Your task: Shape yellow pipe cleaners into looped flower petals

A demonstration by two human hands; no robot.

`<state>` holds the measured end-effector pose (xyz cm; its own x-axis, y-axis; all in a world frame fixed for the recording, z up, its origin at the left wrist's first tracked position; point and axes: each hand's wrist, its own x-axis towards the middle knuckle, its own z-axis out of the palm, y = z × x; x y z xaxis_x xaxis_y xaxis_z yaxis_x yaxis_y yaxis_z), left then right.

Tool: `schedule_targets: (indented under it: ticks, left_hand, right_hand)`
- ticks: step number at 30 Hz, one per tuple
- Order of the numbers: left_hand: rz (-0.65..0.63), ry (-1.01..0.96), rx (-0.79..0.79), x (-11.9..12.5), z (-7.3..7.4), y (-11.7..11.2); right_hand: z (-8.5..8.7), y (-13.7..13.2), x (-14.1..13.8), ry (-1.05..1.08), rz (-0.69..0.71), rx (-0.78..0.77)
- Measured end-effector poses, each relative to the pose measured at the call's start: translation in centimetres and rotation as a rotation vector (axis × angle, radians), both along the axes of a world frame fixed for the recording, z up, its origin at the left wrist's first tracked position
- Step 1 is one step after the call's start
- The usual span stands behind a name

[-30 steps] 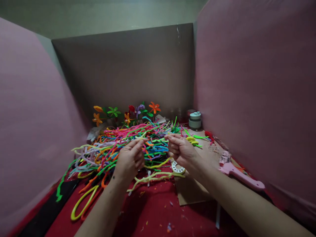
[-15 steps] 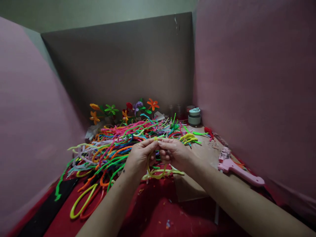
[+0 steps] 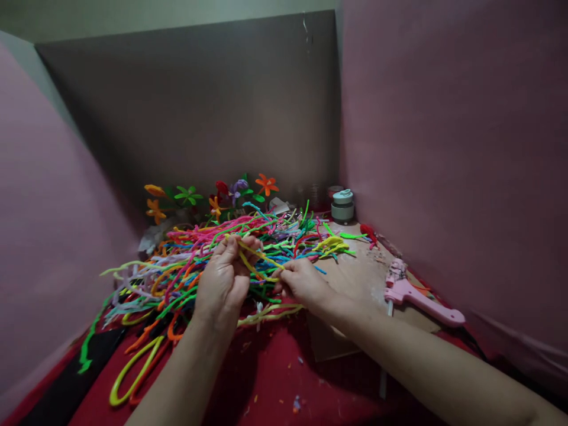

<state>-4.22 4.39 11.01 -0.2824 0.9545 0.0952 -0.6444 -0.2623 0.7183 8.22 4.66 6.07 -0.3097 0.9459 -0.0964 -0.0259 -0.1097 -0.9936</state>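
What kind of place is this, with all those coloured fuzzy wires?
Most likely a small craft bench, screened off by boards. A heap of pipe cleaners covers the red table, finished pipe-cleaner flowers stand at the back, and a pink glue gun lies to the right.

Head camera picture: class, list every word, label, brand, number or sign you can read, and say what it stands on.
None can be read.
Grey-green jar: any label is too small and blurred to tell.
Pink glue gun: no print shows.
Yellow pipe cleaner between left hand and right hand: no text.
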Motion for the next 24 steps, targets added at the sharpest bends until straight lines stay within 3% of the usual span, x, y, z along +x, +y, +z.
schedule_targets:
  ticks: [3,6,17,21,24]
  left_hand:
    - [-0.056,-0.043,0.056,-0.2,0.3,0.0]
    - [-0.11,-0.053,0.01,-0.5,0.3,0.4]
    - [-0.143,-0.079,0.015,-0.7,1.3,1.4]
    - [-0.139,-0.089,0.03,-0.6,1.2,1.4]
    - [-0.14,-0.078,0.064,-0.4,1.2,1.2]
  right_hand:
    - [-0.2,-0.4,0.3,-0.177,0.056,0.089]
    - [-0.3,-0.9,0.6,-0.169,0.111,0.099]
    - [1.5,-0.3,1.4,0.415,0.389,-0.274]
    - [1.2,0.3,1.4,0.548,0.371,-0.489]
    - [0.4,0.5,1.0,0.599,0.356,-0.516]
